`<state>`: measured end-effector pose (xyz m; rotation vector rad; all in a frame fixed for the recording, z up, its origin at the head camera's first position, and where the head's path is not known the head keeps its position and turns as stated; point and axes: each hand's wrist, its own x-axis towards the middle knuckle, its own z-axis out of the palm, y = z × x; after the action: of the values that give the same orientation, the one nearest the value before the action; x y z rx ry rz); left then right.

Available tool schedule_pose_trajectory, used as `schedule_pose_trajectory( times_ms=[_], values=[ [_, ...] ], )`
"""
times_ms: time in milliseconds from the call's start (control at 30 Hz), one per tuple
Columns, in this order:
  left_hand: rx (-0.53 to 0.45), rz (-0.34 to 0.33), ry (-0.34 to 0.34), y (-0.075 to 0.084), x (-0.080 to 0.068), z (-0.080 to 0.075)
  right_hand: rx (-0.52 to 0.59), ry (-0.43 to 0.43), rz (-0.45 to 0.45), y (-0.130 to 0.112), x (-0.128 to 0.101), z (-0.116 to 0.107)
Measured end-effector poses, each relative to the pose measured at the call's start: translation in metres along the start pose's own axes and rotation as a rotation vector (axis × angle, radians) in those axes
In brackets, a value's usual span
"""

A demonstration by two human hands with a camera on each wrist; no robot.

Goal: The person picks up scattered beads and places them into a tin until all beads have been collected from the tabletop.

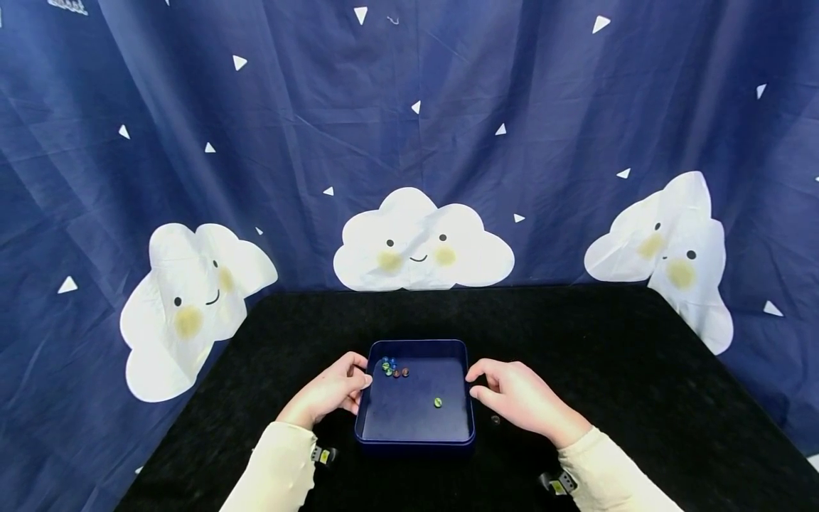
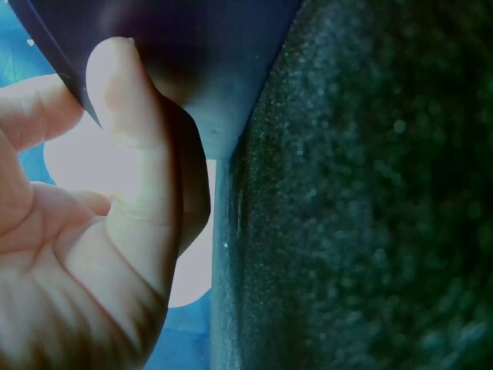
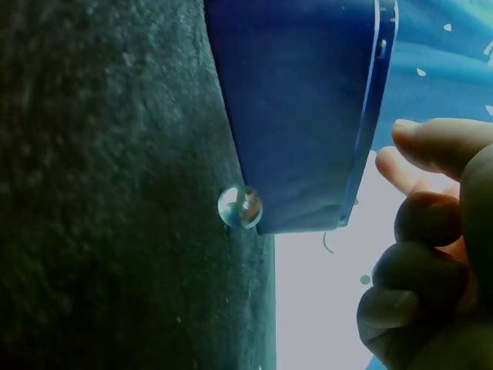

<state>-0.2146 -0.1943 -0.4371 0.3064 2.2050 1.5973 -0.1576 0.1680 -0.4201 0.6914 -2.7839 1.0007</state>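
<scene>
A shallow dark blue tin tray (image 1: 419, 425) sits in front of me, holding several glass marbles. Blue, green and reddish-brown marbles (image 1: 388, 367) cluster near its back left corner; a lone green marble (image 1: 438, 402) lies further forward on its floor. My left hand (image 1: 333, 387) holds the tray's left side, thumb (image 2: 127, 116) against the wall near the rim. Just off the right rim, my right hand (image 1: 521, 395) holds nothing, its index finger and thumb apart and the other fingers loosely curled. Outside the tray, a clear marble with brown inside (image 3: 240, 206) rests beside the right wall.
The tray stands on a black cloth-covered table (image 1: 544, 320). Behind and around the table hangs a dark blue curtain (image 1: 288, 107) with white triangles and smiling clouds (image 1: 422, 242). Both sleeves carry small wrist devices (image 1: 324, 455) near the table surface.
</scene>
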Motion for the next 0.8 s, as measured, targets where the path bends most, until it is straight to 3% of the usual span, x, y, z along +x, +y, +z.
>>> schedule_pose_trajectory(
  times_ms=[267, 800],
  values=[
    [-0.018, 0.005, -0.005, -0.002, 0.002, 0.0, -0.028, 0.042, -0.01, 0.007, 0.0, -0.01],
    [-0.02, 0.009, -0.002, 0.004, -0.002, 0.001, -0.052, -0.006, 0.062, 0.029, -0.004, -0.036]
  ],
)
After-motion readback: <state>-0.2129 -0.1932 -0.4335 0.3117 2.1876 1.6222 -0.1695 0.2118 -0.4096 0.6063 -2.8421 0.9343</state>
